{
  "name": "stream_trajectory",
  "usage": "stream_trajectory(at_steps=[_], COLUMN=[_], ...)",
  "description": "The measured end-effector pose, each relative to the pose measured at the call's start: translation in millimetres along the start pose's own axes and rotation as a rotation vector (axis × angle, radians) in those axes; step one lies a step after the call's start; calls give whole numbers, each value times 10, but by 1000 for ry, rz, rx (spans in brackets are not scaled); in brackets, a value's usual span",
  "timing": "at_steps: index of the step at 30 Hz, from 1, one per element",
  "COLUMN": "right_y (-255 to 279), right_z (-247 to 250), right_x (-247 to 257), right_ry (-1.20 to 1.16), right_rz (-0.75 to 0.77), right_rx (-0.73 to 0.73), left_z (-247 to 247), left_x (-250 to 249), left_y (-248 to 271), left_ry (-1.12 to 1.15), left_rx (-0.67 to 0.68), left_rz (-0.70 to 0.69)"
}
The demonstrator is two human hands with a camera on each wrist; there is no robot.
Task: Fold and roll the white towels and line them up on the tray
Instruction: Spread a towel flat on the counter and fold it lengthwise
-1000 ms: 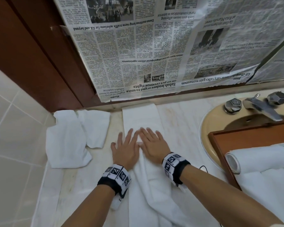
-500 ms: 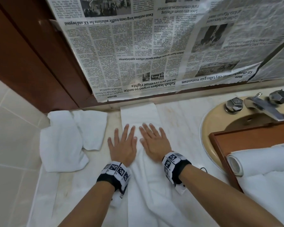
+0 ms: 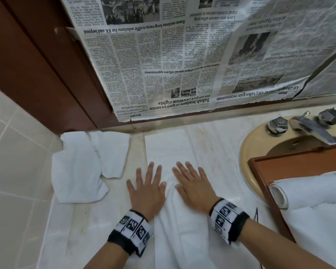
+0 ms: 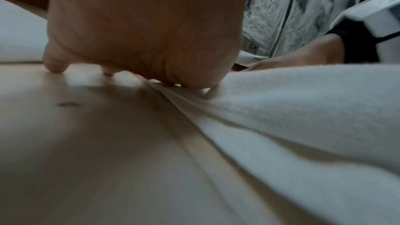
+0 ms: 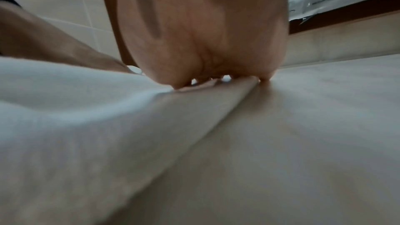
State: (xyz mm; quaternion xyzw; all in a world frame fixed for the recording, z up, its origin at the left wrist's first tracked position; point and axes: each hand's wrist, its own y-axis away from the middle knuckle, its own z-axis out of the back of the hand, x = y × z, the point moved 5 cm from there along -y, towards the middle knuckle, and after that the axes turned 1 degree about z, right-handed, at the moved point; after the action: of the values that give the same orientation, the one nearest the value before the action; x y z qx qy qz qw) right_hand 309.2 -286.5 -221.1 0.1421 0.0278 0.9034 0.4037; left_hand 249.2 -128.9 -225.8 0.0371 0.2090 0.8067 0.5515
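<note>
White towels mark the progress: at the left of the counter (image 3: pixel 211 144) a crumpled towel (image 3: pixel 78 171) waits untouched. In the middle a folded towel (image 3: pixel 167 148) lies in a long strip, both hands flat and spread on it, left hand (image 3: pixel 145 189) and right hand (image 3: pixel 194 189), holding nothing; rolling looks still to come. On the right a rolled towel (image 3: pixel 308 191) sits on the tray (image 3: pixel 299 164). Only the wrist views show the towel's layered edges under the palms; only the head view shows the tray.
</note>
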Motion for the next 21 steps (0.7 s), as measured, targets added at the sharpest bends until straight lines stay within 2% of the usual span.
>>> stream_trajectory(at_steps=[3, 5, 7, 11, 17, 19, 21], right_y=[134, 30, -139, -361, -359, -373, -426], right_z=[68, 75, 21, 25, 86, 154, 144], right_x=[74, 178, 234, 126, -368, -341, -116], right_ry=[-25, -109, -80, -79, -63, -39, -61], right_rz=[55, 59, 39, -16, -335, -313, -166], right_rx=[-231, -179, -87, 38, 45, 13, 32], left_z=[94, 91, 32, 72, 207, 226, 178], left_x=[-31, -105, -146, -75, 241, 193, 17], left_y=[61, -18, -145, -365, -434, -403, -370], left_ry=[111, 144, 102, 92, 128, 155, 144], left_rx=[-107, -123, -108, -97, -131, -137, -115], left_rz=[-37, -69, -84, -26, 107, 85, 10])
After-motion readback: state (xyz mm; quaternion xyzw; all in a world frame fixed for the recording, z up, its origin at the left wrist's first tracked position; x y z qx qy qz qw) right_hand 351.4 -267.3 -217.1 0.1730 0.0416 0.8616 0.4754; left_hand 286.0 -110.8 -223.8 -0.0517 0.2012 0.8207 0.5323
